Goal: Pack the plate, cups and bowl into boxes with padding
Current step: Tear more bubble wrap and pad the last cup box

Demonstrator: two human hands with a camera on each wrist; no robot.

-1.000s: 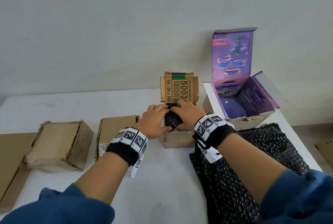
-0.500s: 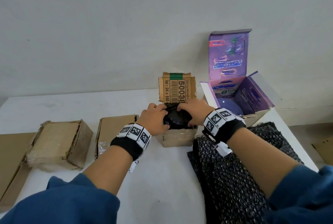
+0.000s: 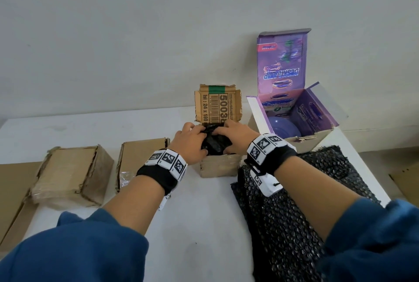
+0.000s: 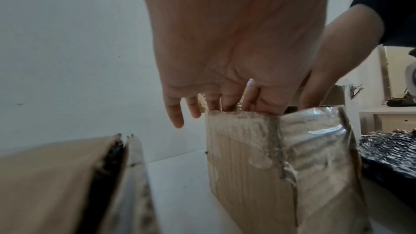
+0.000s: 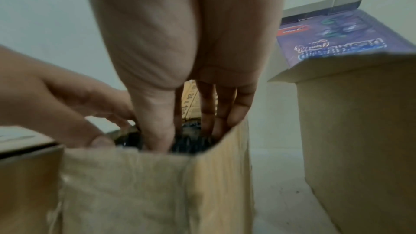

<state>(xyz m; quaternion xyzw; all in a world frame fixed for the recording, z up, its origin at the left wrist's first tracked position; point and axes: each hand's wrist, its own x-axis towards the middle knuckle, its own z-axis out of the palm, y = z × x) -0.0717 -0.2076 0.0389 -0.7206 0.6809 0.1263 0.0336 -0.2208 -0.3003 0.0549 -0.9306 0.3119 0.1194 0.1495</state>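
A small open cardboard box (image 3: 218,167) stands mid-table with its back flap (image 3: 217,105) upright. A bundle in black bubble wrap (image 3: 215,145) sits in its mouth; what it wraps is hidden. My left hand (image 3: 199,141) presses on the bundle's left side and my right hand (image 3: 229,140) on its right. In the left wrist view my left hand's (image 4: 225,106) straight fingers reach down inside the box (image 4: 258,166). The right wrist view shows my right hand's (image 5: 191,131) fingers and thumb pushing the black wrap (image 5: 186,145) below the box (image 5: 146,193) rim.
An open purple box (image 3: 294,143) at the back right holds a bluish-purple bowl (image 3: 284,126). A sheet of black bubble wrap (image 3: 306,191) lies under my right forearm. Two closed cardboard boxes (image 3: 72,173) (image 3: 140,157) sit to the left, with flat cardboard (image 3: 11,191) beyond.
Both hands have moved forward over the box and spread across the black bundle, which now sits lower in the box mouth.
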